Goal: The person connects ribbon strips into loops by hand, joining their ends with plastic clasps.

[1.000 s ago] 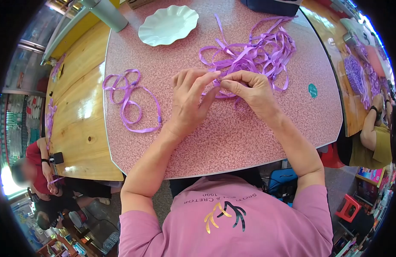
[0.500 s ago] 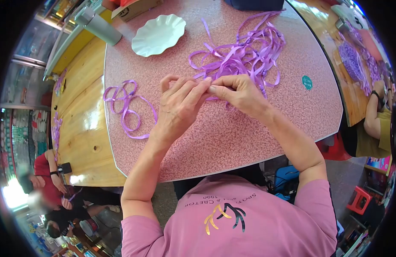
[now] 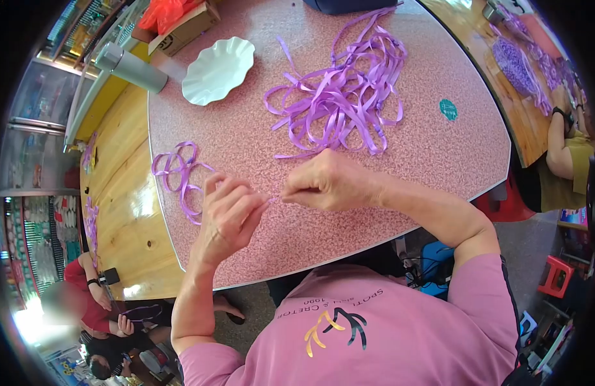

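My left hand and my right hand face each other low over the pink speckled table, a small gap between their fingertips. Both are closed in a pinch. A tiny purplish bit shows in the gap, too small to name. Beyond my right hand lies a tangled heap of purple ribbons with small darker blue-violet bits on them. To the left of my left hand, a looped purple ribbon rests by the table's left edge.
A white scalloped plate stands at the back left, beside a grey bottle and a cardboard box. A dark blue bag is at the far edge. People sit left and right; a person's hand is by purple items.
Both hands have come nearer to my body and drawn apart; before, their fingertips touched by the ribbon heap. The camera view has shifted slightly.
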### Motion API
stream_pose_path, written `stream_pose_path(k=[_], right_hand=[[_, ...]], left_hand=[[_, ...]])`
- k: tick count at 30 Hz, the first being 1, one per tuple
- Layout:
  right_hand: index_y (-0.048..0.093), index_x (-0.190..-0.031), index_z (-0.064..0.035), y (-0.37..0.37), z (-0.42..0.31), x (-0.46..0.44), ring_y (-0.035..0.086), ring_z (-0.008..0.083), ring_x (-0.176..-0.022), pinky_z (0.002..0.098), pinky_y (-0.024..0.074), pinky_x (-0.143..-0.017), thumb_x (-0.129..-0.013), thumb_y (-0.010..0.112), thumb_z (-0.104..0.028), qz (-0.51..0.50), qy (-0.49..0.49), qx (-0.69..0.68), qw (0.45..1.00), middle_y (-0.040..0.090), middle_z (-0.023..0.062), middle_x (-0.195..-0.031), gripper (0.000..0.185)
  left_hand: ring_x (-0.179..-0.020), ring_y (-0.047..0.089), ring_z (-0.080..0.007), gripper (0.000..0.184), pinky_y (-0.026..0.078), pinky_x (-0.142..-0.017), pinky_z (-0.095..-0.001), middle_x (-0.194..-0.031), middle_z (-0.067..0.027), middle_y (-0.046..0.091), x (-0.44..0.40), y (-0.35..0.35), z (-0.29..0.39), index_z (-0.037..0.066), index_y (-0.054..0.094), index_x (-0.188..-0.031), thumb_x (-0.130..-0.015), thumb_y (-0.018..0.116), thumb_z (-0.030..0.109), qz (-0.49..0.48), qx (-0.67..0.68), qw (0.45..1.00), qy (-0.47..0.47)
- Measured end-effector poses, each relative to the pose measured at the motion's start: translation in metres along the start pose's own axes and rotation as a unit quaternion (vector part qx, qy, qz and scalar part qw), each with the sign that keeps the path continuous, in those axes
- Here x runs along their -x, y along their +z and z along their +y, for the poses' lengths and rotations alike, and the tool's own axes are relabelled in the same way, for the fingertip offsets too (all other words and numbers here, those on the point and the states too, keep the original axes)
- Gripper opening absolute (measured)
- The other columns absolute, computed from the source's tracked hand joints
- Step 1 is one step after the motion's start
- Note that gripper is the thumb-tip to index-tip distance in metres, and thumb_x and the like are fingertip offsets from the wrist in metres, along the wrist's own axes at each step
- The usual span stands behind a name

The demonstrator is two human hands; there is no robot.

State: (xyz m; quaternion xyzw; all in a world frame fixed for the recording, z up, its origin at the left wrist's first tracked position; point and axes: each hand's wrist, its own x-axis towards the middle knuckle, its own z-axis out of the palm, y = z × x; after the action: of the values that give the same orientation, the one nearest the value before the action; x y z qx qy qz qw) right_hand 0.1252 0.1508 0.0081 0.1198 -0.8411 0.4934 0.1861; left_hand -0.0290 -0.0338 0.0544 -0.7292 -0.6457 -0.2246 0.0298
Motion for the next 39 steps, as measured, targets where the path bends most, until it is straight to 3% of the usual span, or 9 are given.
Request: stream_pose_path(k=[14, 20, 23, 25, 30, 33, 35, 37, 39], right_hand=[[0.067, -0.098, -0.0004, -0.031, -0.078, -0.031, 0.059, 0.0056, -0.08, 0.0242, 0.0501, -0.069, -0.091, 0.066, -0.01, 0.075, 0.129, -0.264, 0.953, 0.067, 0.0035, -0.094, 0.012], [0.071, -0.105, -0.0086, -0.14, -0.15, -0.054, 0.064, 0.008, -0.083, 0.0224, 0.052, -0.071, -0.091, 0.067, -0.029, 0.294, 0.057, -0.015, 0.954, 0.072, 0.0062, -0.097, 0.025], [0.07, -0.102, -0.0059, -0.194, -0.137, -0.064, 0.052, 0.006, -0.057, 0.02, 0.0457, -0.052, -0.092, 0.065, -0.022, 0.169, -0.233, -0.257, 0.923, 0.068, 0.0028, -0.082, 0.019], [0.069, -0.1, -0.0029, -0.208, -0.189, -0.048, 0.047, 0.0032, -0.054, 0.0188, 0.0438, -0.05, -0.091, 0.066, -0.018, 0.32, -0.039, 0.049, 0.946, 0.064, 0.0012, -0.077, 0.017], [0.07, -0.1, -0.0059, -0.253, -0.219, -0.033, 0.051, 0.0074, -0.054, 0.023, 0.0464, -0.052, -0.091, 0.066, -0.015, 0.379, -0.069, 0.058, 0.921, 0.063, 0.0022, -0.077, 0.014], [0.055, -0.089, 0.0043, -0.277, -0.206, 0.008, 0.045, 0.016, -0.058, 0.0303, 0.0353, -0.053, -0.079, 0.052, -0.002, 0.251, -0.164, 0.479, 0.825, 0.054, 0.0062, -0.072, 0.012], [0.054, -0.116, 0.0092, -0.287, -0.177, 0.053, 0.047, 0.0171, -0.066, 0.028, 0.041, -0.061, -0.081, 0.057, 0.003, 0.332, -0.065, 0.463, 0.819, 0.052, 0.005, -0.079, 0.036], [0.057, -0.123, 0.003, -0.292, -0.147, 0.095, 0.052, 0.0052, -0.065, 0.0173, 0.0445, -0.06, -0.097, 0.057, -0.009, 0.401, 0.011, -0.154, 0.903, 0.06, 0.0039, -0.085, 0.029], [0.054, -0.122, 0.005, -0.266, -0.118, 0.112, 0.045, 0.0049, -0.058, 0.0185, 0.04, -0.054, -0.098, 0.058, -0.012, 0.495, 0.034, -0.194, 0.846, 0.056, 0.0027, -0.08, 0.03]], left_hand=[[-0.118, 0.056, -0.0247, 0.055, 0.041, -0.105, -0.043, -0.121, -0.0117, 0.062, -0.024, 0.028, 0.0, 0.007, 0.051, -0.136, -0.087, 0.073, 0.021, -0.017, 0.368, 0.924, -0.107], [-0.117, 0.055, -0.0268, 0.051, 0.045, -0.1, -0.0401, -0.124, -0.0132, 0.058, -0.13, 0.026, 0.009, 0.007, 0.055, -0.133, -0.092, 0.067, 0.034, -0.044, 0.469, 0.881, 0.043], [-0.112, 0.057, -0.0259, 0.048, 0.047, -0.096, -0.0384, -0.122, -0.0138, 0.057, -0.17, 0.004, 0.02, 0.006, 0.059, -0.127, -0.094, 0.063, 0.04, 0.025, 0.28, 0.958, 0.055], [-0.113, 0.057, -0.0248, 0.049, 0.047, -0.095, -0.0382, -0.123, -0.0144, 0.056, -0.199, 0.008, 0.019, 0.005, 0.059, -0.125, -0.094, 0.062, 0.042, 0.076, 0.275, 0.952, 0.106], [-0.096, 0.065, -0.019, 0.041, 0.05, -0.088, -0.0297, -0.098, -0.0083, 0.068, -0.216, 0.004, 0.038, 0.001, 0.059, -0.121, -0.1, 0.054, 0.036, -0.082, 0.598, 0.781, 0.158], [-0.085, 0.066, -0.0145, 0.036, 0.05, -0.084, -0.0258, -0.088, -0.0047, 0.068, -0.183, 0.005, 0.029, -0.002, 0.061, -0.117, -0.101, 0.054, 0.029, -0.076, 0.599, 0.792, 0.091], [-0.085, 0.065, -0.0137, 0.035, 0.051, -0.084, -0.0259, -0.089, -0.0053, 0.068, -0.156, 0.007, 0.015, -0.002, 0.062, -0.117, -0.1, 0.055, 0.027, -0.069, 0.571, 0.817, 0.052], [-0.083, 0.065, -0.0118, 0.032, 0.052, -0.081, -0.0268, -0.089, -0.0047, 0.068, -0.128, 0.006, 0.005, -0.002, 0.063, -0.117, -0.098, 0.06, 0.023, -0.088, 0.579, 0.81, -0.027], [-0.083, 0.064, -0.0114, 0.031, 0.052, -0.079, -0.0268, -0.089, -0.0046, 0.068, -0.106, 0.007, -0.005, -0.001, 0.063, -0.118, -0.097, 0.061, 0.022, -0.096, 0.597, 0.795, -0.055]])
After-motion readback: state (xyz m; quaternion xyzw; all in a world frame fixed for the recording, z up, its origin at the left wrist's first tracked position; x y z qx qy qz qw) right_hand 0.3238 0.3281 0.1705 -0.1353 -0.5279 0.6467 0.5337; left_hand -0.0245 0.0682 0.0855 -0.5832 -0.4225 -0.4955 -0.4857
